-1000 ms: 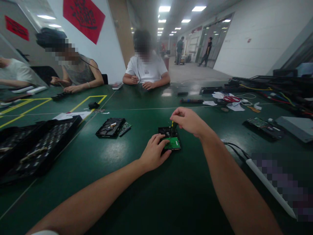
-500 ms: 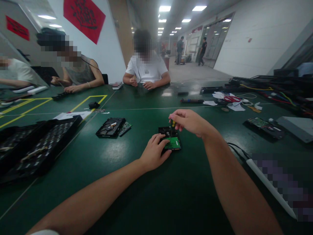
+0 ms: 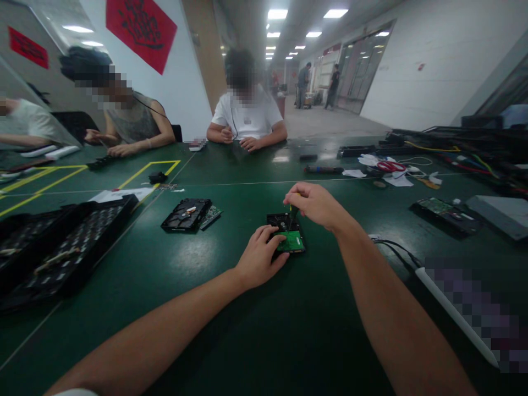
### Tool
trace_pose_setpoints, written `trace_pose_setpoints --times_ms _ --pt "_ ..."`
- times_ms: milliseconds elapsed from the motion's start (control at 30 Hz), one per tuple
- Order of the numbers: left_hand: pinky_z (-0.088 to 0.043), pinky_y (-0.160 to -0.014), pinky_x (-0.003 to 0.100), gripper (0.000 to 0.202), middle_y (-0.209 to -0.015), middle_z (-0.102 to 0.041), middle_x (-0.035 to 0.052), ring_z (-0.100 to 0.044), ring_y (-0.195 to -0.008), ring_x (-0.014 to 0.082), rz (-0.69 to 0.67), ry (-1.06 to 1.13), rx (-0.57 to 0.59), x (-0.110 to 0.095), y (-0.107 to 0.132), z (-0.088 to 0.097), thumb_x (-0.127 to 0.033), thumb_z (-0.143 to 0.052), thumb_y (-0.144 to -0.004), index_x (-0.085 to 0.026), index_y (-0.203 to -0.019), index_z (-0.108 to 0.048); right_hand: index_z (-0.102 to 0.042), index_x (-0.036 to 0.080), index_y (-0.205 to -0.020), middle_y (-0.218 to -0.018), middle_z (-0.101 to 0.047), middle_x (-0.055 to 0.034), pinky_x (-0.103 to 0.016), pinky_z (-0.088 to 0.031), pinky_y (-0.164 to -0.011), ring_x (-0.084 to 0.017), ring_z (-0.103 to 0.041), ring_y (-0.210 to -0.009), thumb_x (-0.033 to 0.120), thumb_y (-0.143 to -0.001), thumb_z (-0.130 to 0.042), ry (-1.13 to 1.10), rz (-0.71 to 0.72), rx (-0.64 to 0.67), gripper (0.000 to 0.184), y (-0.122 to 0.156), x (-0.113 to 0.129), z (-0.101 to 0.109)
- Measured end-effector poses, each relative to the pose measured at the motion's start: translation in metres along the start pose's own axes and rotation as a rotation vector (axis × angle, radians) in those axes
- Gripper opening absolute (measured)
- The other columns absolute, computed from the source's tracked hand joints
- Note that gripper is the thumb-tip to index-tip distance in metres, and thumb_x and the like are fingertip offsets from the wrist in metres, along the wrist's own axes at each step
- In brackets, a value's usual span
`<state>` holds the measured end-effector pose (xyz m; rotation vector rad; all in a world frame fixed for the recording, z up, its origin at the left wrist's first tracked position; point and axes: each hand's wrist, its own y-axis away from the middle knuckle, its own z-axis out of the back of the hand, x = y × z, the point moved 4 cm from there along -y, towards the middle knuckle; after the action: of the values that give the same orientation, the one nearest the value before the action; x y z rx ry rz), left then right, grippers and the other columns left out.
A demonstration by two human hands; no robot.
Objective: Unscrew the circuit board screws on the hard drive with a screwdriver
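Observation:
A hard drive [image 3: 295,241] lies on the green table with its green circuit board facing up. My left hand [image 3: 259,258] grips it from the left, with fingers over its left side and the thumb by the near edge. Above the drive, my right hand [image 3: 311,202] is closed around the handle of a small yellow and black screwdriver [image 3: 293,212]. The screwdriver points steeply down, its tip at the drive near the board's far edge. Whether the tip sits in a screw is too small to tell.
Left of me lie another hard drive [image 3: 187,213], a loose circuit board [image 3: 210,216] and black trays [image 3: 74,247]. A third drive [image 3: 445,215], a grey box [image 3: 501,214] and cables [image 3: 398,245] are at the right. Across the table sits a person in a white shirt [image 3: 247,115].
My right hand has shifted slightly left and changed its hold around the screwdriver, which now leans a little differently. My left hand and the drive stay put.

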<state>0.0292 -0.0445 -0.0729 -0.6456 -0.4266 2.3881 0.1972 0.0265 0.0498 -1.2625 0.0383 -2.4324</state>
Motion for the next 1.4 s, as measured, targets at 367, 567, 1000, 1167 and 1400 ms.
trace_pose_setpoints --times_ms 367,567,1000,1167,1400 --pt "-0.046 -0.118 0.062 0.039 -0.145 -0.055 0.0134 -0.045 -0.143 0.0361 0.001 0.006 0.002 -0.002 -0.001 0.002 -0.034 -0.069 -0.097 -0.025 -0.134 -0.060 -0.072 0.019 -0.092 -0.092 -0.075 -0.0075 -0.024 -0.042 -0.049 -0.012 -0.055 -0.060 0.042 -0.105 -0.049 -0.300 -0.117 0.163 0.035 0.001 0.002 -0.013" --pt "-0.046 -0.118 0.061 0.039 -0.145 -0.055 0.0142 -0.045 -0.143 0.0365 0.000 0.002 0.003 -0.001 0.000 0.001 -0.035 -0.068 -0.097 -0.024 -0.135 -0.060 -0.071 0.019 -0.091 -0.091 -0.075 -0.0074 -0.023 -0.045 -0.049 -0.012 -0.056 -0.059 0.042 -0.105 -0.054 -0.307 -0.097 0.134 0.032 -0.001 0.000 -0.010" --pt "-0.045 -0.118 0.060 0.039 -0.143 -0.055 0.0148 -0.045 -0.142 0.0362 -0.004 -0.014 0.003 0.000 0.000 0.000 -0.036 -0.067 -0.098 -0.023 -0.134 -0.060 -0.064 0.018 -0.091 -0.091 -0.075 -0.0070 -0.019 -0.042 -0.040 -0.008 -0.056 -0.052 0.039 -0.105 -0.059 -0.351 -0.138 0.114 0.025 -0.003 -0.007 -0.012" --pt "-0.046 -0.117 0.062 0.041 -0.144 -0.055 0.0143 -0.045 -0.142 0.0367 0.001 -0.009 0.003 -0.001 0.000 0.000 -0.035 -0.068 -0.097 -0.024 -0.136 -0.060 -0.057 0.021 -0.095 -0.075 -0.069 -0.0012 -0.019 -0.041 -0.038 -0.009 -0.058 -0.049 0.036 -0.101 -0.067 -0.363 -0.136 0.075 0.019 -0.002 -0.008 -0.007" --pt "-0.046 -0.117 0.062 0.040 -0.145 -0.055 0.0142 -0.045 -0.142 0.0367 -0.006 -0.005 0.000 0.000 0.000 0.000 -0.035 -0.067 -0.098 -0.024 -0.136 -0.060 -0.057 0.021 -0.093 -0.067 -0.063 0.0024 -0.020 -0.049 -0.046 -0.011 -0.063 -0.053 0.031 -0.104 -0.062 -0.348 -0.102 0.086 0.016 0.001 -0.003 -0.005"
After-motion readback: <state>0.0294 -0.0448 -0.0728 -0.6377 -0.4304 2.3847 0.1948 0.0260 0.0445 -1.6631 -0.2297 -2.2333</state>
